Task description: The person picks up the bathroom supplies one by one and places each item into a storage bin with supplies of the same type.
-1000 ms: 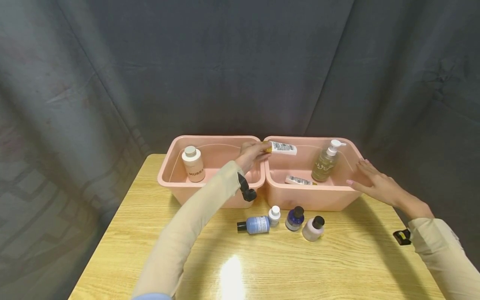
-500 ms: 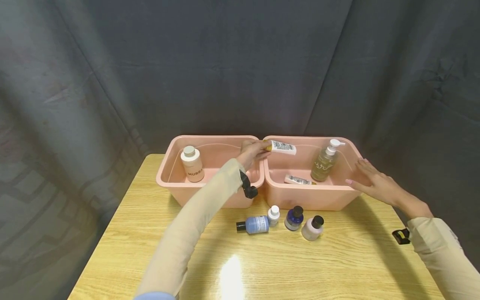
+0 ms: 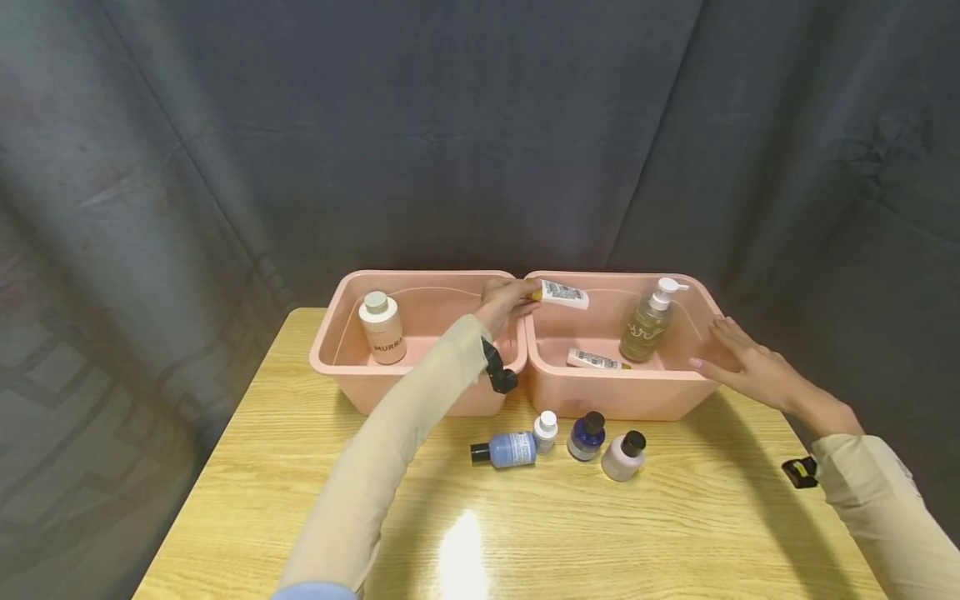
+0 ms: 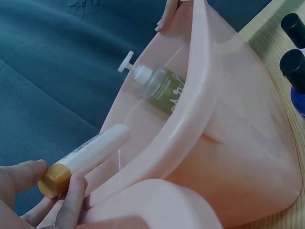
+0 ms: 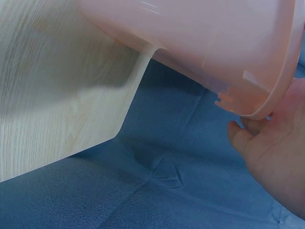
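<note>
My left hand point(image 3: 504, 303) pinches a white tube point(image 3: 564, 294) by its gold cap, above the left part of the right pink bin point(image 3: 600, 398). In the left wrist view, thumb and fingers hold the cap, and the white body of the tube point(image 4: 97, 149) points into the bin. My right hand point(image 3: 757, 371) rests at that bin's right rim with fingers extended and thumb spread. Inside the bin stands a green pump bottle point(image 3: 647, 329) with a white pump. A second white tube point(image 3: 596, 359) lies in front of it on the bin floor.
The left pink bin point(image 3: 423, 407) holds a white bottle point(image 3: 385, 333). In front of the bins, a blue bottle point(image 3: 512, 450) lies on its side beside a small white bottle point(image 3: 545, 433), a dark blue bottle point(image 3: 586, 437) and a pale pink bottle point(image 3: 622, 458) on the wooden table point(image 3: 570, 542).
The whole head view has shifted very slightly. Both hands keep their places, and the left still holds the tube by its cap.
</note>
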The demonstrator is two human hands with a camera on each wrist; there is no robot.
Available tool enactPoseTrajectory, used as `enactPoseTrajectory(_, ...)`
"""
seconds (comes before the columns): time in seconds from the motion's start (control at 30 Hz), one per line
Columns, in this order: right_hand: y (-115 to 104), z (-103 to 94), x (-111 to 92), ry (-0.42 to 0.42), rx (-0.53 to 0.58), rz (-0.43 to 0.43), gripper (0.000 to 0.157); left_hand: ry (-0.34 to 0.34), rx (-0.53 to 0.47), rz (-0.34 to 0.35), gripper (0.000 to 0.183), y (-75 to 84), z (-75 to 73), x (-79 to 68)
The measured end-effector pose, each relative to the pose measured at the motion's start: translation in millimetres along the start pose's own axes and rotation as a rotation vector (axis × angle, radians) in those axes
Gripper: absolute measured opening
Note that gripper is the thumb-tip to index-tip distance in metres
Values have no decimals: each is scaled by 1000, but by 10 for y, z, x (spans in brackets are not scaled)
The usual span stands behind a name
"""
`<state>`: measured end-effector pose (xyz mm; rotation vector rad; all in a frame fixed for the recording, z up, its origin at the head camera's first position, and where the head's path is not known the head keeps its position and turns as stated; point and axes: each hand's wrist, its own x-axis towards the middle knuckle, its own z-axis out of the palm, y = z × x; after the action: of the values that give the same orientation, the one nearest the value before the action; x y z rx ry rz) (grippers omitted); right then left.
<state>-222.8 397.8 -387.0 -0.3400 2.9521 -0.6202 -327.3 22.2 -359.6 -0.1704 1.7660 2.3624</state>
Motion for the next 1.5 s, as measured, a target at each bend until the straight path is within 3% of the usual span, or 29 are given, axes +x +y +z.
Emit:
enactPoseTrajectory(0.63,0,8,2,5,0,4,89,22,-16,6,21,-33,-18,67)
enactPoseTrajectory(0.83,-6,10,3,5,5,6,88,81,-37,-1,17,-45,16,76)
enactPoseTrajectory(1.07,-9,11,5,0,2,14,89,233,17,18,21,-50,83,61)
enactPoseTrajectory(1.27,-11,9,2,11,-8,12,88,193,-78,18,28,-40,85,73)
enactPoseTrajectory(1.5,-13,7,-5,13,-2,0,88,187,-47,31,28,-33,76,33)
